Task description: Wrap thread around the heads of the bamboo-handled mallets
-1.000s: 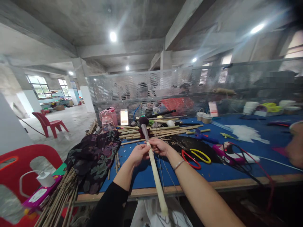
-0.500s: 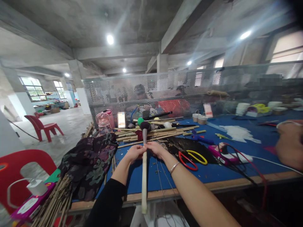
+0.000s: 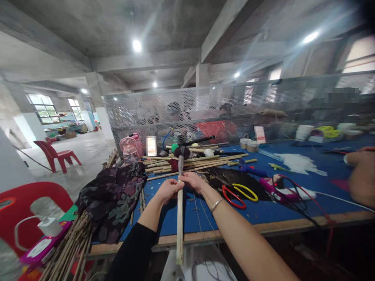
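Note:
A pale wooden stick points toward me over the table's front edge, its far end wrapped in grey material. My left hand pinches the stick from the left, just below the wrapping. From the right, my right hand has thumb and fingers closed on it at the wrapping's lower end. Beyond the wrapped end are a dark round bundle and a green ball. Several more sticks lie behind my hands.
Scissors with red and yellow handles lie right of my hands, near a purple power strip. Patterned dark cloth covers the left side. A perforated metal screen stands behind. Another person's arm is at far right.
My right hand has shifted slightly up the stick, and the stick has turned a little. The whole view has moved slightly.

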{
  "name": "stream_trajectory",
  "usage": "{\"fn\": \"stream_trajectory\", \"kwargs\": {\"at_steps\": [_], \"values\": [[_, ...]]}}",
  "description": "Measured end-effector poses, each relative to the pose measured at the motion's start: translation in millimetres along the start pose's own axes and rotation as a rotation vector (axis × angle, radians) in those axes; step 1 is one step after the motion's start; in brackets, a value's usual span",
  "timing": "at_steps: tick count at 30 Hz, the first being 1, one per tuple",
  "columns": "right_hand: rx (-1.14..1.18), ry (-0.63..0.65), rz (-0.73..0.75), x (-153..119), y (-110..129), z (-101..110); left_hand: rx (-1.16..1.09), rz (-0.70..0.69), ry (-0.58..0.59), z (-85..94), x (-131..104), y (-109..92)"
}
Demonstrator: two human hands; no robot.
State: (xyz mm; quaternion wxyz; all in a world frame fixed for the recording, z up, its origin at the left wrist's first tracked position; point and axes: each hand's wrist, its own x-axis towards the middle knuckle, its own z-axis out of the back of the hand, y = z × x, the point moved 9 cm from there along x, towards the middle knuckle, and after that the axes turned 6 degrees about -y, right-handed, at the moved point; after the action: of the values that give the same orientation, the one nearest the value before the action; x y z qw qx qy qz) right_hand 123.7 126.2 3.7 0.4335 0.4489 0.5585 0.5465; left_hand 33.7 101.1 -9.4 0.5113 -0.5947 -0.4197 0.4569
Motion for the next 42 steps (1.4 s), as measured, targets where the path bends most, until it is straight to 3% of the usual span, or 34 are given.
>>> {"fn": "stream_trajectory", "kwargs": {"at_steps": [6, 8, 13, 16, 24, 28, 31, 34, 40, 42], "values": [[0.134, 0.181, -0.018, -6.5, 6.9, -11.3, -0.165, -0.003, 0.237, -17.0, -10.8, -12.1], [0.116, 0.173, -0.008, -7.0, 7.7, -10.7, -0.156, 0.032, 0.261, -18.0, -11.9, -9.0], [-0.035, 0.035, 0.005, -3.4, 2.4, -4.5, 0.029, 0.031, 0.037, 0.7, -3.4, 1.4], [-0.043, 0.017, -0.001, -2.9, 0.7, -4.8, 0.042, 0.001, 0.011, 3.3, -0.4, 1.3], [0.138, 0.243, -0.039, -11.7, 6.4, -17.8, -0.204, 0.038, 0.322, -17.6, -11.4, -8.0], [0.036, 0.139, -0.007, -5.3, 1.2, -9.6, -0.117, 0.081, 0.23, -12.9, -8.9, 0.2], [-0.046, 0.086, 0.016, -0.2, -3.2, -6.7, 0.008, 0.046, 0.092, -1.9, -1.8, 4.8], [-0.045, 0.077, 0.015, 0.8, -4.0, -7.0, 0.05, -0.01, 0.058, 1.9, 1.6, 2.5], [0.117, 0.208, -0.028, -7.3, 1.9, -17.1, -0.165, -0.037, 0.301, -19.1, -12.4, -14.1], [0.136, 0.212, -0.01, -7.9, 4.2, -17.6, -0.189, -0.015, 0.328, -22.6, -15.6, -14.7]]}}
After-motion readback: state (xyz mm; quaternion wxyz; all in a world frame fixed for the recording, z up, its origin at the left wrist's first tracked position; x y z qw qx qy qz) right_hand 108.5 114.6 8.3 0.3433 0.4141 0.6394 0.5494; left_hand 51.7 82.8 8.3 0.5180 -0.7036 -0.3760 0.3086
